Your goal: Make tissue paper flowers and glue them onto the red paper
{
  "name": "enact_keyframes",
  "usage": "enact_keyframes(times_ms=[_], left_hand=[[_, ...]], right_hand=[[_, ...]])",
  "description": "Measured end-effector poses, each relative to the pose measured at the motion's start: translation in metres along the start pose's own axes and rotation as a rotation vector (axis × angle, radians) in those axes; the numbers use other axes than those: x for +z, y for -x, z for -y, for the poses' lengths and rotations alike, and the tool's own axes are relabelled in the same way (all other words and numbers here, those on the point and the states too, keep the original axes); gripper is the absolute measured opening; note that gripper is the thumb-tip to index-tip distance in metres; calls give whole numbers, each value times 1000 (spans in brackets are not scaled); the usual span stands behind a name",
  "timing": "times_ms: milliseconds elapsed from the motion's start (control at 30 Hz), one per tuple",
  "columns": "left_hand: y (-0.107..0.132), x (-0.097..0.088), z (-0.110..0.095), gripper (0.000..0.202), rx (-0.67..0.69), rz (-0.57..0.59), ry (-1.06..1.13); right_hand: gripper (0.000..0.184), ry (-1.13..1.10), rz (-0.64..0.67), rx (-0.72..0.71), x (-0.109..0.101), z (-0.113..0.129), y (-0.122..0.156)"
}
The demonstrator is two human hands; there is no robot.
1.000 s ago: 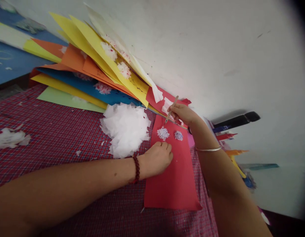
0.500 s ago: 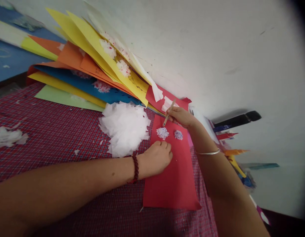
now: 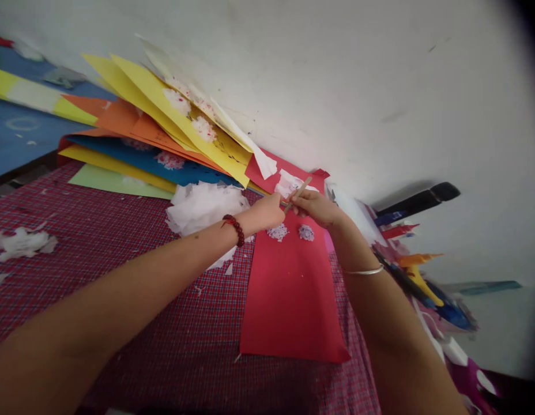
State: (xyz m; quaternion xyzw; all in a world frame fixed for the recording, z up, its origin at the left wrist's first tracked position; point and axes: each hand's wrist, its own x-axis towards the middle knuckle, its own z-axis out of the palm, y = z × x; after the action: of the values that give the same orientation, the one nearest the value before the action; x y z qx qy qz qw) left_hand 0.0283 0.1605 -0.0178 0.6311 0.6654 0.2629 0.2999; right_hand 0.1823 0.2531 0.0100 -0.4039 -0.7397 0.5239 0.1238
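A red paper sheet (image 3: 291, 300) lies on the checked cloth, with two purple-speckled tufts of white paper (image 3: 306, 232) near its far end. My right hand (image 3: 315, 206) pinches a flat wooden stick (image 3: 302, 187), which slants down towards the left. My left hand (image 3: 267, 213) is closed at the lower end of that stick, above the left tuft; its fingertips are turned away, so what they hold is hidden. Behind the stick lies a marked piece of white paper (image 3: 287, 183). A heap of white tissue-paper pieces (image 3: 202, 202) sits partly under my left forearm.
Folded yellow, orange and blue papers (image 3: 181, 127) with speckled tufts lean along the wall (image 3: 358, 86) at the back left. Another white scrap pile (image 3: 23, 243) is on the checked cloth (image 3: 120, 248) at far left. Paint tubes (image 3: 399, 230) and a black object (image 3: 414, 202) are at right.
My left hand has moved away from me, off the red sheet's middle, up to the lower end of the stick. My right hand keeps its grip on the stick. The view has shifted slightly.
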Motion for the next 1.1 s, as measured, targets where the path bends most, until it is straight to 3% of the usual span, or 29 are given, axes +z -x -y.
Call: enact_keyframes(times_ms=[100,367,633,833,1100], left_hand=[[-4,8,3,32,-11,38,-23],[2,-2,6,27,21,122,-36],[-2,5,7,30,43,107,-54],[-1,3,14,28,86,85,10],[-6,2,23,18,124,-4,13]], right_hand=[[7,-8,7,-6,0,-2,0],[11,-13,-17,13,5,-2,0],[14,-226,-354,-31,6,-5,-6],[11,-333,-411,-52,5,-12,10],[21,-397,-489,-86,14,-25,30]])
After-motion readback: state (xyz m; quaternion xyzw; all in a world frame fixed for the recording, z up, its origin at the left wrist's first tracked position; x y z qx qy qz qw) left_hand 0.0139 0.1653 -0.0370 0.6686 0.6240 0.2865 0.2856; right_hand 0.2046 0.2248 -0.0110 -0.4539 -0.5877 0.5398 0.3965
